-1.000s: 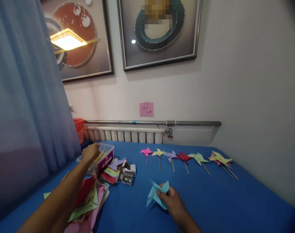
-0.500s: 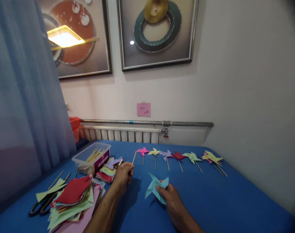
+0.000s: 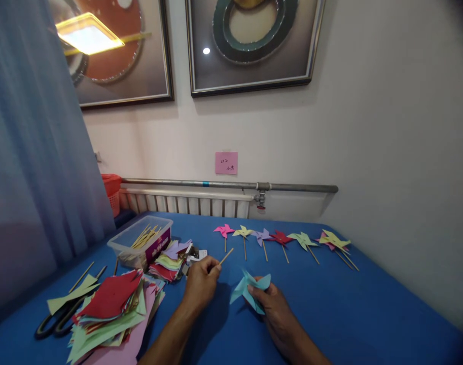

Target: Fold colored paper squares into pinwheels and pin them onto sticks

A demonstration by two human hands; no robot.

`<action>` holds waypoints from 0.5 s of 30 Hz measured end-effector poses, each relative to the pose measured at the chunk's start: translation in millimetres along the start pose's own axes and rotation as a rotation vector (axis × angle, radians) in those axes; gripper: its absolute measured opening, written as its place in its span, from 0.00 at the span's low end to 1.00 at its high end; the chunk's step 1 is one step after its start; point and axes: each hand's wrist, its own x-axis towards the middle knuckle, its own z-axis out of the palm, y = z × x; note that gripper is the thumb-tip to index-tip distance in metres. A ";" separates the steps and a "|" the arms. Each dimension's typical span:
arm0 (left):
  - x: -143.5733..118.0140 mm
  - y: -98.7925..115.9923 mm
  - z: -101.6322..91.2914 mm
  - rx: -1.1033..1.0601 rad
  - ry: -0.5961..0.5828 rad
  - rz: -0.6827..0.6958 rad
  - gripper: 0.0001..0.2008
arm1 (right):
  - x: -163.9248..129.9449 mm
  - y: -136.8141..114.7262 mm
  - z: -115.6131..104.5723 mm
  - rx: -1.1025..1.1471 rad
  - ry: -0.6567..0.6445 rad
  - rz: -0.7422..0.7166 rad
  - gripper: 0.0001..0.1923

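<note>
My left hand [image 3: 203,281] is closed in a pinch on a thin wooden stick [image 3: 227,255], whose free end points up and to the right. In my right hand [image 3: 271,304] is a light blue paper pinwheel [image 3: 250,291], gripped at its right side with the thumb over its middle. The stick and the blue pinwheel are apart. Just behind my left hand lies a small box [image 3: 195,255], partly hidden, beside a stack of small coloured papers [image 3: 170,262].
Several finished pinwheels on sticks, among them a red one [image 3: 280,238], lie in a row across the blue tabletop [image 3: 353,314]. At left are a clear plastic tub [image 3: 119,248] of sticks, a pile of coloured paper [image 3: 109,299] and black-handled scissors [image 3: 50,324].
My left hand has moved right with the stick, which now leans over toward the blue pinwheel. The small box behind that hand has come into sight. The camera has tilted down slightly.
</note>
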 end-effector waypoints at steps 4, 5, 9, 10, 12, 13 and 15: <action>-0.9 2.1 0.7 0.021 -0.010 0.005 0.09 | 1.5 0.1 0.3 -0.020 0.012 -0.008 0.17; -1.2 2.2 0.7 0.024 -0.012 0.001 0.08 | 1.3 -0.2 0.6 -0.018 0.013 -0.006 0.17; -3.9 -0.1 1.9 0.094 -0.086 -0.035 0.07 | -0.7 -3.1 2.9 -0.010 0.032 0.005 0.19; -5.1 -1.0 2.9 0.130 -0.128 -0.040 0.07 | -0.7 -3.6 3.3 -0.006 0.042 0.007 0.19; -8.3 -2.2 5.6 0.193 -0.230 -0.042 0.08 | 0.6 -3.5 3.1 0.009 0.050 0.006 0.21; -10.1 -2.3 7.2 0.209 -0.279 -0.042 0.09 | 2.0 -2.8 2.5 0.017 0.054 0.004 0.21; -13.4 -1.2 10.1 0.207 -0.361 -0.047 0.10 | 5.6 -0.4 0.3 0.023 0.068 -0.003 0.23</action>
